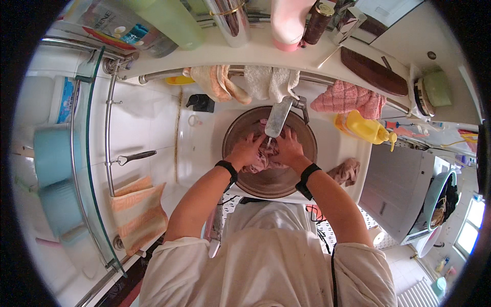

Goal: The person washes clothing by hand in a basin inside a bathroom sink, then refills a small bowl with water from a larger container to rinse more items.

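Beneath the metal faucet (279,116), a round brown basin (240,185) sits in the white sink. A wet, dusky-pink cloth (260,162) lies bunched inside it, with a thin stream of water falling onto it. My left hand (246,152) grips the cloth's left side, fingers bent over the folds. On the right side, my right hand (289,147) also holds the cloth, its fingers curled just right of the faucet's end. The fabric between and under my palms is partly hidden. Black bands circle both wrists.
A yellow pump bottle (360,127) and a crumpled brownish cloth (346,171) lie on the sink's right side. A black object (200,103) sits at the back left. Towels (271,82) hang from a rail below the shelf (215,53), which carries bottles and a brown comb (373,71).
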The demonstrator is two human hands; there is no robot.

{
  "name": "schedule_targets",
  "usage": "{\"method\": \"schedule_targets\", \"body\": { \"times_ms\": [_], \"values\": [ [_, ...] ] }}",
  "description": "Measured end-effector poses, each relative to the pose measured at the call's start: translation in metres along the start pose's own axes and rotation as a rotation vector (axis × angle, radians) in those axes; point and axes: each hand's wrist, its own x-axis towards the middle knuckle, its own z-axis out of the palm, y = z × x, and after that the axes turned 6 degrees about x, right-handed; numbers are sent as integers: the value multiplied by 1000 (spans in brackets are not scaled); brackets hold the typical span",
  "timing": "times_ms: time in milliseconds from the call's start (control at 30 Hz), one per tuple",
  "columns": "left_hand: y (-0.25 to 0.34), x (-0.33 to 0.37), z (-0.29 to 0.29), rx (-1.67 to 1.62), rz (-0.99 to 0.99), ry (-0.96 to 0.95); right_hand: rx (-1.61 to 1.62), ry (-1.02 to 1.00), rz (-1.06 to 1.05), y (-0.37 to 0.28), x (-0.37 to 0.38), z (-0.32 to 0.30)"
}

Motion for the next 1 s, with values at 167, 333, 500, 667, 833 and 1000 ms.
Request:
{"method": "schedule_targets", "body": {
  "times_ms": [167,333,500,667,833,1000],
  "values": [
    [6,10,-5,106,19,-145,-75,-138,14,-20,2,-6],
    [5,42,22,31,-129,-101,-11,87,-86,15,33,40],
    [3,42,-6,-368,-176,52,96,5,-122,-1,41,14],
    [13,51,-24,-238,-151,-40,216,22,-29,29,56,31],
    [-25,52,10,-327,-40,-129,246,-35,-249,37,51,15],
    [-42,36,28,-375,-1,145,431,310,-91,37,15,8]
  ]
}}
